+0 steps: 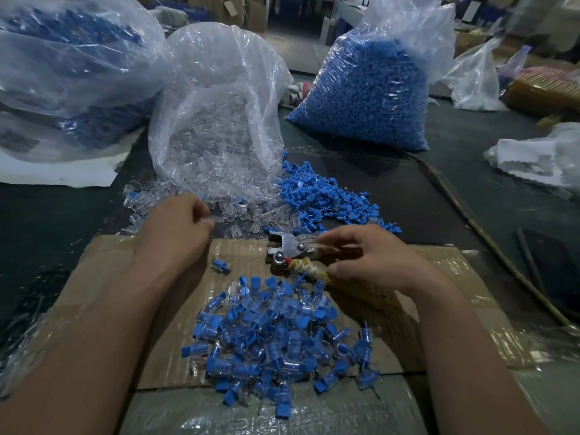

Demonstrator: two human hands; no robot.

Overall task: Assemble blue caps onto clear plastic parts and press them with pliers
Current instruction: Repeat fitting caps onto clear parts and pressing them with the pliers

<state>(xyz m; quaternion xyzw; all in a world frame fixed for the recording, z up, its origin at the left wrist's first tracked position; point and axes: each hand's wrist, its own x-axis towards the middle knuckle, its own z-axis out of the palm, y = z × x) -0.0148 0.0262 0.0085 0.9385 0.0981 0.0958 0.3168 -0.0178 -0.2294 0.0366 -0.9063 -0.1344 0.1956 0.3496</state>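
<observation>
My left hand pinches a clear plastic part at the edge of the loose clear parts spilling from an open bag. My right hand grips the handles of the metal pliers, whose jaws point left and lie on the cardboard sheet. Loose blue caps lie behind the pliers. A pile of assembled blue-and-clear pieces sits on the cardboard between my forearms. One assembled piece lies alone near the pliers' jaws.
A full bag of blue caps stands at the back right, another bag with blue pieces at the back left. A cable runs across the dark table on the right. White plastic wrap lies far right.
</observation>
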